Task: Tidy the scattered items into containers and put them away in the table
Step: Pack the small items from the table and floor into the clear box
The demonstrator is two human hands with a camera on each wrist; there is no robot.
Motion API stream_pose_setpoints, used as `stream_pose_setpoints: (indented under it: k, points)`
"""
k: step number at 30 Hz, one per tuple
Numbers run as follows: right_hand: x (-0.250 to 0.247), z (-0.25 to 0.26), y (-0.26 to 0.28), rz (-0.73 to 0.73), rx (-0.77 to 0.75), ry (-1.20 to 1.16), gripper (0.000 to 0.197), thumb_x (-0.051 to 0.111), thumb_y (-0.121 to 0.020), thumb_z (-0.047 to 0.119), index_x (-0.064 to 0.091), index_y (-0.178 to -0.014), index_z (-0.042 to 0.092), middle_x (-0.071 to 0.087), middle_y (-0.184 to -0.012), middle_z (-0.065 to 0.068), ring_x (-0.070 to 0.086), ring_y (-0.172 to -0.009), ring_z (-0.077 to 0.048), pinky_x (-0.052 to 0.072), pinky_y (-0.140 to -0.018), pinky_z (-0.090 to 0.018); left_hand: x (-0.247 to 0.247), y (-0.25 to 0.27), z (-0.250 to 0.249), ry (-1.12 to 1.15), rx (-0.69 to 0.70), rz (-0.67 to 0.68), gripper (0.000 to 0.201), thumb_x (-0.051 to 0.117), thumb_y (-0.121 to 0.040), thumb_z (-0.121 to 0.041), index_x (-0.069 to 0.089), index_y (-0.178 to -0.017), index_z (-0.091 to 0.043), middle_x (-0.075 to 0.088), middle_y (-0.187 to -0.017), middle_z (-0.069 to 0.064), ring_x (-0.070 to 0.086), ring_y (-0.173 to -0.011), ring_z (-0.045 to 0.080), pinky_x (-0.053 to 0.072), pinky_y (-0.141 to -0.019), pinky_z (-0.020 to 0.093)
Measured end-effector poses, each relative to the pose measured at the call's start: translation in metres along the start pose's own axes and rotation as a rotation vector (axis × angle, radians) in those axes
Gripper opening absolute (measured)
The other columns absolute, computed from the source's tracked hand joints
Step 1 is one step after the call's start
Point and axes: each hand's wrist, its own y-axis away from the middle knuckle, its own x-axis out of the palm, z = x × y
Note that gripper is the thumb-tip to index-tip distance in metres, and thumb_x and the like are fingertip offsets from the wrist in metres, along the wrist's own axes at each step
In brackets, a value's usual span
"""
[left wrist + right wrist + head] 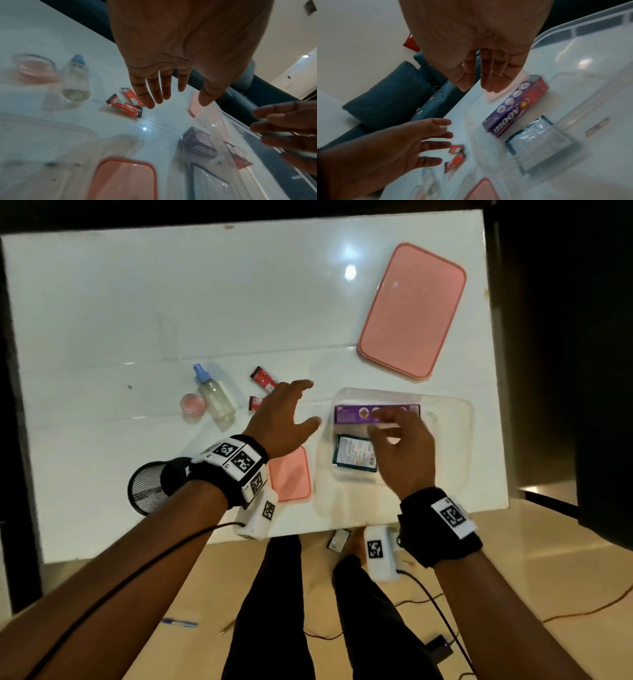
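Note:
A clear plastic container (455,446) sits at the table's front right, with a purple box (352,414) and a teal packet (354,455) lying inside it. My right hand (380,422) hovers over the purple box (513,106) with loose fingers and holds nothing. My left hand (294,405) is spread flat just above the red sachets (263,378), which lie on the table left of the container. In the left wrist view its fingertips (150,104) are close over the sachets (125,106) without gripping them.
A spray bottle (215,395) with a blue cap and a small pink jar (193,405) lie left of the sachets. A large pink lid (411,309) lies far right, a small pink lid (291,477) under my left wrist, a black mesh cup (150,487) at the front edge.

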Motion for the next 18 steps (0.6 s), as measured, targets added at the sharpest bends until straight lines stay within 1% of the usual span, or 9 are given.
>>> stream_pose_setpoints:
  k: [2,5,8,10,12,13,15,16,18]
  points:
    - [0.02,0.027,0.003,0.06,-0.087,0.006,0.014,0.067,-0.086,0.018,0.069,-0.101,0.019,0.067,-0.101,0.003,0.066,-0.085,-0.012,0.053,-0.077,-0.023,-0.016,0.0,0.022,-0.041,-0.056,-0.04,0.053,0.065,-0.086,-0.027,0.047,-0.135,-0.018,0.05,-0.132,0.007,0.052,-0.118,0.025,0.038,-0.104,0.038]
    - [0.054,0.074,-0.01,0.171,-0.162,0.104,0.014,0.065,-0.087,0.02,0.069,-0.099,0.022,0.067,-0.098,0.006,0.063,-0.081,-0.008,0.048,-0.076,-0.022,-0.029,-0.005,0.047,-0.252,-0.116,-0.004,0.053,0.06,-0.086,-0.023,0.047,-0.137,-0.017,0.049,-0.137,0.011,0.047,-0.123,0.033,0.039,-0.104,0.044]
    - [0.09,0.11,-0.049,0.25,-0.18,0.34,0.017,0.063,-0.084,0.025,0.066,-0.1,0.026,0.067,-0.1,0.005,0.062,-0.092,-0.015,0.039,-0.077,-0.022,-0.027,-0.004,0.051,-0.54,-0.024,0.121,0.056,0.056,-0.086,-0.017,0.042,-0.14,-0.02,0.043,-0.142,0.008,0.039,-0.129,0.03,0.042,-0.1,0.045]
    - [0.112,0.123,-0.082,0.337,-0.2,0.495,0.024,0.063,-0.08,0.024,0.065,-0.103,0.021,0.068,-0.106,0.001,0.062,-0.101,-0.022,0.038,-0.078,-0.023,-0.016,-0.001,0.051,-0.677,0.029,0.186,0.059,0.052,-0.086,-0.015,0.036,-0.143,-0.019,0.033,-0.148,0.008,0.033,-0.133,0.031,0.04,-0.096,0.045]
    - [0.134,0.128,-0.11,0.42,-0.219,0.645,0.029,0.064,-0.08,0.023,0.063,-0.108,0.015,0.066,-0.114,-0.004,0.061,-0.106,-0.026,0.042,-0.08,-0.026,-0.009,0.001,0.053,-0.733,0.047,0.156,0.056,0.049,-0.086,-0.013,0.037,-0.14,-0.019,0.031,-0.147,0.01,0.038,-0.126,0.033,0.041,-0.086,0.044]
    - [0.144,0.128,-0.119,0.449,-0.209,0.687,0.028,0.064,-0.081,0.022,0.063,-0.108,0.014,0.065,-0.113,-0.005,0.062,-0.104,-0.027,0.043,-0.078,-0.028,-0.006,0.0,0.056,-0.721,0.047,0.117,0.052,0.048,-0.085,-0.012,0.04,-0.136,-0.018,0.035,-0.142,0.011,0.042,-0.118,0.034,0.041,-0.08,0.043]
    - [0.164,0.123,-0.131,0.499,-0.199,0.763,0.019,0.065,-0.082,0.024,0.06,-0.097,0.013,0.065,-0.101,-0.006,0.062,-0.09,-0.027,0.042,-0.069,-0.028,-0.005,0.001,0.056,-0.672,0.025,0.059,0.042,0.047,-0.086,-0.01,0.045,-0.127,-0.015,0.042,-0.129,0.013,0.046,-0.106,0.034,0.039,-0.071,0.041]
    - [0.173,0.119,-0.132,0.53,-0.204,0.809,0.017,0.066,-0.082,0.025,0.057,-0.091,0.014,0.063,-0.093,-0.006,0.059,-0.082,-0.026,0.041,-0.066,-0.028,-0.004,0.001,0.058,-0.645,0.003,0.048,0.038,0.046,-0.087,-0.01,0.045,-0.125,-0.014,0.044,-0.124,0.014,0.047,-0.103,0.034,0.038,-0.068,0.04]
    - [0.187,0.108,-0.13,0.569,-0.222,0.873,0.02,0.066,-0.083,0.029,0.052,-0.084,0.016,0.056,-0.08,-0.004,0.055,-0.075,-0.026,0.039,-0.062,-0.028,-0.004,0.004,0.058,-0.624,-0.056,0.048,0.037,0.047,-0.088,-0.01,0.043,-0.125,-0.014,0.044,-0.119,0.014,0.049,-0.099,0.033,0.036,-0.065,0.038]
